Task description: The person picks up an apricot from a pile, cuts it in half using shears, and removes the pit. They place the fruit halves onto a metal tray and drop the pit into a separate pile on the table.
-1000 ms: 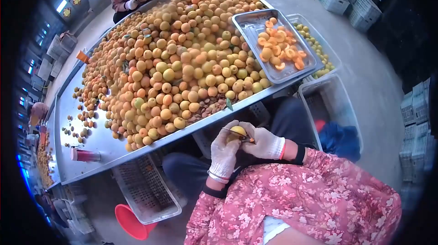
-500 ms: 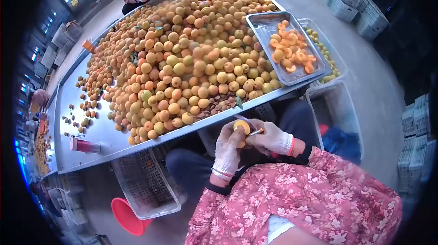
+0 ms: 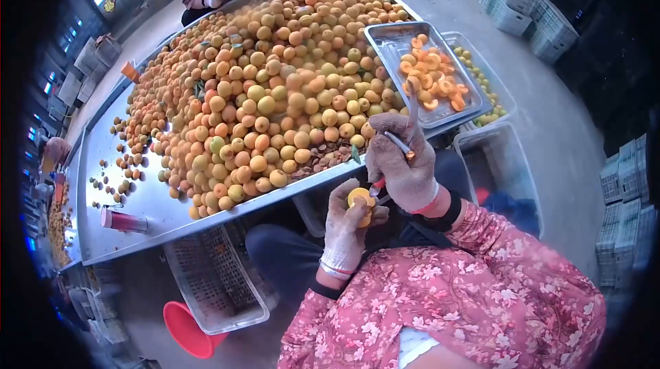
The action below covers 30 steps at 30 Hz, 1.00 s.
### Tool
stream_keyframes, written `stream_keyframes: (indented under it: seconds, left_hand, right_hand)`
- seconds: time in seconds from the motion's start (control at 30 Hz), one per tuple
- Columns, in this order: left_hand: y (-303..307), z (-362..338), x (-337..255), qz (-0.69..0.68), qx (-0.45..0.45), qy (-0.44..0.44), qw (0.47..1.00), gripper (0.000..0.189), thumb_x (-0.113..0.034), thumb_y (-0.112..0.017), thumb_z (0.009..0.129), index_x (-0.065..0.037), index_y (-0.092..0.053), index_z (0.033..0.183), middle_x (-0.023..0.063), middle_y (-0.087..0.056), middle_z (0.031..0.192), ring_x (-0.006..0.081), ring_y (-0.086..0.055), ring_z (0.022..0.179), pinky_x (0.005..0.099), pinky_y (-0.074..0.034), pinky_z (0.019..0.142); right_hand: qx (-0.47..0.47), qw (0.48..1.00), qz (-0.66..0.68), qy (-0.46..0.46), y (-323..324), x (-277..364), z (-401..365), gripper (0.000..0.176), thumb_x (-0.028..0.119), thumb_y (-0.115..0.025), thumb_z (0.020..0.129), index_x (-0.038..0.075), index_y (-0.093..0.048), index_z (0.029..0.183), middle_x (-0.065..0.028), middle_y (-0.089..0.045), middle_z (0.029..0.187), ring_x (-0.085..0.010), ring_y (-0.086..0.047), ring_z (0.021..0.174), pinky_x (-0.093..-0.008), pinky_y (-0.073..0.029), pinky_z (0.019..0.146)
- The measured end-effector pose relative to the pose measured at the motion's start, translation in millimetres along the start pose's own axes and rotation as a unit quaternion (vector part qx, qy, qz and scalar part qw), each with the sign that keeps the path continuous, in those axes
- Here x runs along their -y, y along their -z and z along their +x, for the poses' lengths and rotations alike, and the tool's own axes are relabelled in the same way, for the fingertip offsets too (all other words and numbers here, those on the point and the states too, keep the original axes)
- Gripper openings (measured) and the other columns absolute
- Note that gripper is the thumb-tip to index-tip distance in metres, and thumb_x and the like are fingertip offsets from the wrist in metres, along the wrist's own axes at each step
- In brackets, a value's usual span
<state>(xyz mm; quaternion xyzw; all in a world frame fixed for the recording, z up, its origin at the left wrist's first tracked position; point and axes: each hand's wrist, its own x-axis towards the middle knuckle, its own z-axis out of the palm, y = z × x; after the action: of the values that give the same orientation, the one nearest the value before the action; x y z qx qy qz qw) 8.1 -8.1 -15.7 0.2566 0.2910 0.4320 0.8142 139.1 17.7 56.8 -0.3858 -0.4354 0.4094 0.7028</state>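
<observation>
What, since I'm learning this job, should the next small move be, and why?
The right hand should probably work the red tool into the fruit to scoop its middle: the left hand grips the fruit, which looks cut open, the tool's tip sits right by it, and the tray holds hollowed-looking halves.

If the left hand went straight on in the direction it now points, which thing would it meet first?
Probably the table's metal rim, just beyond the left hand. Depth is unclear; the hand might instead pass above it, towards the brown pieces.
</observation>
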Motion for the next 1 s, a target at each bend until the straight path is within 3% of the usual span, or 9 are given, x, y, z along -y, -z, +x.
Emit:
stream_keyframes:
  seconds: [0.2,0.27,0.33,0.4,0.47,0.7,0.83,0.93,1.0]
  left_hand:
    - [-7.3,-10.5,-4.4,0.037,-0.016,-0.008,0.999,0.047,-0.026,-0.061,0.093,-0.003,-0.038,0.126,0.0130,-0.057,0.105,0.0232,-0.066,0.087,0.0346,-0.056,0.079]
    - [-10.5,-12.2,-4.2,0.093,-0.048,-0.028,0.994,0.044,-0.026,-0.060,0.093,-0.002,-0.041,0.124,0.0100,-0.056,0.105,0.0160,-0.062,0.083,0.0283,-0.054,0.075]
    - [-9.3,-12.4,-1.4,0.194,-0.061,-0.076,0.976,0.042,-0.026,-0.059,0.093,-0.001,-0.043,0.124,0.0083,-0.056,0.104,0.0127,-0.059,0.080,0.0254,-0.051,0.071]
    - [-9.1,-12.7,2.3,0.293,-0.075,-0.124,0.945,0.040,-0.026,-0.059,0.094,-0.001,-0.045,0.123,0.0065,-0.055,0.104,0.0093,-0.056,0.077,0.0224,-0.049,0.068]
    - [-11.1,-14.2,8.9,0.187,-0.091,-0.133,0.969,0.040,-0.025,-0.060,0.093,-0.002,-0.048,0.123,0.0037,-0.055,0.100,0.0067,-0.050,0.074,0.0198,-0.044,0.063]
    - [-10.1,-17.7,4.7,0.284,-0.108,-0.120,0.945,0.042,-0.025,-0.059,0.095,-0.003,-0.046,0.129,0.0042,-0.059,0.096,0.0078,-0.055,0.070,0.0222,-0.048,0.064]
    - [-20.8,-21.3,-3.4,0.219,-0.063,-0.151,0.962,0.044,-0.025,-0.059,0.095,-0.003,-0.045,0.131,0.0063,-0.060,0.099,0.0094,-0.059,0.071,0.0230,-0.050,0.066]
    - [-19.7,-19.1,-8.0,0.192,-0.067,-0.111,0.973,0.044,-0.023,-0.058,0.095,-0.003,-0.044,0.132,0.0069,-0.060,0.101,0.0108,-0.061,0.074,0.0230,-0.052,0.068]
    - [-13.9,-17.7,-4.8,0.163,-0.053,-0.106,0.980,0.046,-0.022,-0.059,0.095,-0.002,-0.043,0.134,0.0068,-0.059,0.103,0.0104,-0.060,0.073,0.0220,-0.051,0.068]
  right_hand:
    - [0.031,0.998,-0.029,0.055,0.0,-16.5,-10.1,0.027,0.003,-0.061,0.091,0.002,-0.054,0.117,-0.0021,-0.061,0.093,-0.0031,-0.056,0.073,-0.0187,-0.046,0.061]
    - [0.068,0.984,-0.110,0.119,1.8,-16.7,-13.1,0.030,0.001,-0.063,0.089,0.000,-0.053,0.117,-0.0034,-0.062,0.094,-0.0049,-0.058,0.075,-0.0208,-0.048,0.063]
    - [0.081,0.975,-0.150,0.146,0.8,-14.1,-13.1,0.032,0.001,-0.066,0.086,-0.001,-0.054,0.116,-0.0076,-0.063,0.093,-0.0118,-0.063,0.076,-0.0249,-0.051,0.065]
    - [0.117,0.912,-0.270,0.287,-1.9,-9.0,-10.6,0.032,0.003,-0.066,0.086,-0.001,-0.054,0.115,-0.0118,-0.064,0.094,-0.0207,-0.067,0.074,-0.0290,-0.052,0.065]
    - [0.136,0.912,-0.271,0.278,-3.5,-6.4,-10.7,0.031,0.004,-0.067,0.085,-0.001,-0.055,0.113,-0.0148,-0.065,0.095,-0.0269,-0.068,0.075,-0.0323,-0.053,0.065]
    - [0.056,0.947,-0.225,0.223,-7.0,-10.4,-7.2,0.027,0.000,-0.065,0.086,-0.001,-0.056,0.112,-0.0079,-0.065,0.097,-0.0090,-0.063,0.081,-0.0235,-0.051,0.069]
    - [0.055,0.973,-0.136,0.176,-5.8,-13.3,-4.5,0.027,0.000,-0.064,0.087,-0.001,-0.055,0.113,-0.0074,-0.065,0.100,-0.0077,-0.061,0.083,-0.0219,-0.051,0.071]
    - [0.063,0.981,-0.108,0.150,-7.2,-7.9,-2.0,0.024,-0.001,-0.051,0.095,-0.004,-0.048,0.118,-0.0062,-0.058,0.079,-0.0082,-0.053,0.057,-0.0202,-0.043,0.052]
    - [0.058,0.991,-0.041,0.116,-5.0,-12.8,-4.5,0.028,-0.003,-0.061,0.088,-0.001,-0.054,0.115,-0.0061,-0.064,0.103,-0.0069,-0.059,0.087,-0.0216,-0.050,0.073]
